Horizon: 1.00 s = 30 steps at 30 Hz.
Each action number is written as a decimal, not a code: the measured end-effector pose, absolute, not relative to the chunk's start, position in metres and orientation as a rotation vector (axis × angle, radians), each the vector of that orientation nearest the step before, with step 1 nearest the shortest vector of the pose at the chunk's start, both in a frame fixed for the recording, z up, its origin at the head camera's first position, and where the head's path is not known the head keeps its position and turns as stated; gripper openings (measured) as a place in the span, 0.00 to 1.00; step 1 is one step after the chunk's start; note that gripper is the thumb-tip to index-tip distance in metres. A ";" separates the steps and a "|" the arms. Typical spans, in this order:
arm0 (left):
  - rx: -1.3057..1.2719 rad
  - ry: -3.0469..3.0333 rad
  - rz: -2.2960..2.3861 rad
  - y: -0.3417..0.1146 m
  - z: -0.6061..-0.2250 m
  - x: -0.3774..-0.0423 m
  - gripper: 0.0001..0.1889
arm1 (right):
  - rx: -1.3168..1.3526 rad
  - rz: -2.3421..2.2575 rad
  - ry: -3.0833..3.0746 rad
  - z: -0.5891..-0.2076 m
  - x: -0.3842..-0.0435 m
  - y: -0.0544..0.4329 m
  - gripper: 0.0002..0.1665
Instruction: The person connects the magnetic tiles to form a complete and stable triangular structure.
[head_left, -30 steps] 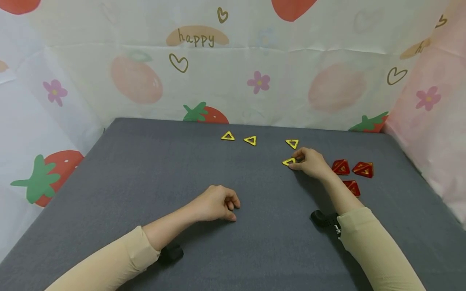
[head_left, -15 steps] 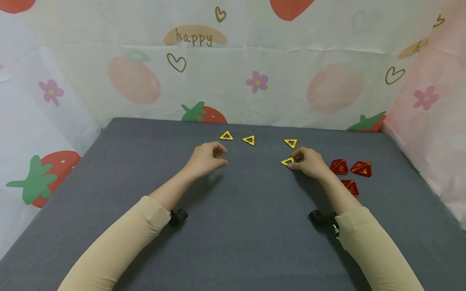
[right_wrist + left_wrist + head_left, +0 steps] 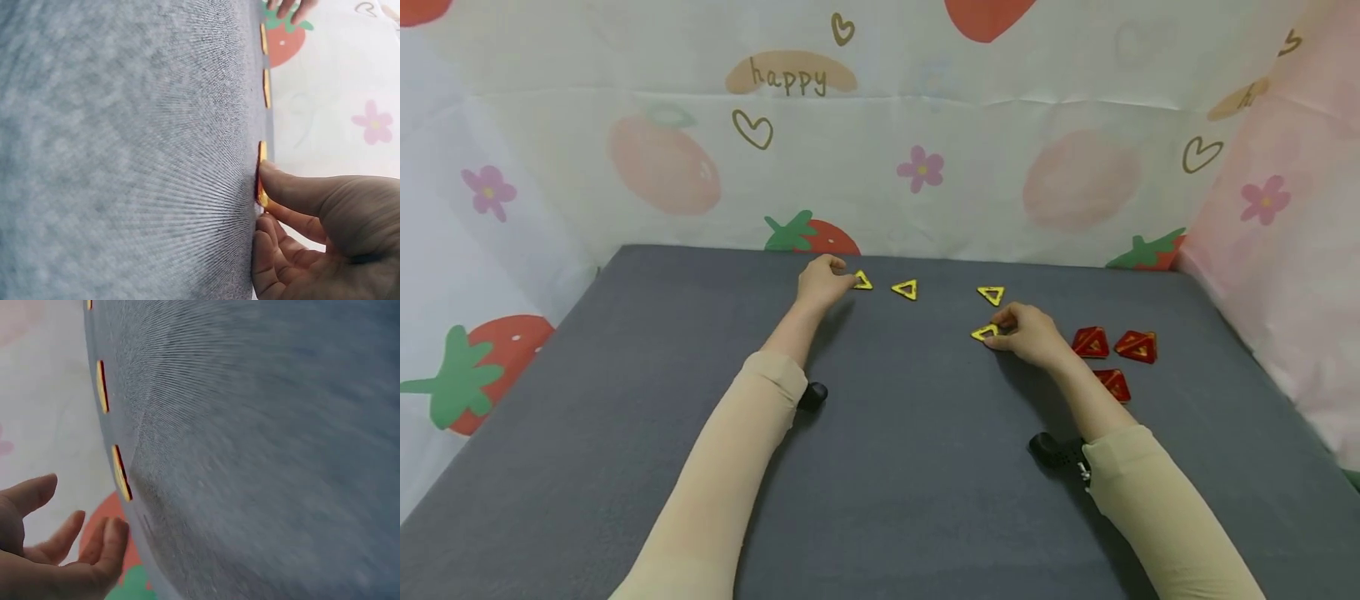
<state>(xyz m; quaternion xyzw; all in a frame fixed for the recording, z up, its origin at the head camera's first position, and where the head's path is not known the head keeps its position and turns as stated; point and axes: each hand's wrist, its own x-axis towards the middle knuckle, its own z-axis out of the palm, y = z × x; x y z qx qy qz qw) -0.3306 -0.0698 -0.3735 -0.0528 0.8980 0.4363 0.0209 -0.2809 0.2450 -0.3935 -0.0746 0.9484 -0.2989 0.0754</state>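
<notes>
My right hand [image 3: 1032,335] pinches a yellow triangular tile [image 3: 981,333] with a hollow centre, low over the cloth; the thumb [image 3: 287,187] lies across it in the right wrist view. My left hand [image 3: 823,282] is at the far edge, beside the leftmost yellow triangle [image 3: 863,282]. Its fingers [image 3: 111,540] are spread and apart from that triangle [image 3: 122,475] in the left wrist view. A second yellow triangle [image 3: 906,289] lies just right of it. Another yellow triangle [image 3: 991,295] lies beyond my right hand.
Three red triangular pieces [image 3: 1136,346] lie to the right of my right hand, one partly hidden by the forearm. A grey cloth [image 3: 880,467] covers the table. Printed fabric [image 3: 880,125] hangs behind the far edge and at both sides.
My left hand has moved from the middle of the table away from me to the leftmost yellow triangle. The right hand keeps its pinch on its triangle. The head view has shifted slightly.
</notes>
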 end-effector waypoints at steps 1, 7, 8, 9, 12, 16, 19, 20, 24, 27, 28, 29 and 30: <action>-0.164 2.787 1.327 -0.069 -0.375 -0.334 0.25 | -0.226 -0.896 2.843 -0.394 -0.281 0.245 0.27; -0.142 2.831 1.038 -0.067 -0.386 -0.356 0.28 | -0.240 -0.896 2.844 -0.394 -0.281 0.246 0.27; -0.135 2.833 1.007 -0.067 -0.388 -0.359 0.29 | -0.241 -0.895 2.846 -0.394 -0.281 0.246 0.27; -0.130 2.834 0.983 -0.067 -0.391 -0.363 0.29 | -0.242 -0.893 2.849 -0.394 -0.281 0.246 0.27; -0.102 2.858 0.913 -0.068 -0.404 -0.378 0.30 | -0.244 -0.890 2.851 -0.394 -0.281 0.246 0.26; -0.083 2.844 0.847 -0.064 -0.403 -0.378 0.29 | -0.243 -0.891 2.848 -0.395 -0.282 0.247 0.26; -0.072 2.808 0.824 -0.060 -0.389 -0.363 0.27 | -0.249 -0.889 2.848 -0.394 -0.282 0.247 0.26; -0.061 2.810 0.801 -0.059 -0.387 -0.361 0.27 | -0.248 -0.890 2.847 -0.394 -0.282 0.247 0.26; -0.050 2.819 0.754 -0.058 -0.381 -0.350 0.26 | -0.251 -0.899 2.844 -0.392 -0.282 0.246 0.26; -0.052 2.832 0.749 -0.057 -0.380 -0.345 0.25 | -0.257 -0.902 2.846 -0.393 -0.281 0.246 0.26; -0.051 2.837 0.743 -0.058 -0.381 -0.345 0.25 | -0.256 -0.903 2.846 -0.393 -0.281 0.246 0.26; -0.048 2.844 0.745 -0.058 -0.382 -0.346 0.25 | -0.255 -0.903 2.846 -0.393 -0.281 0.246 0.26; -0.045 2.850 0.749 -0.058 -0.383 -0.346 0.24 | -0.252 -0.904 2.844 -0.394 -0.281 0.246 0.25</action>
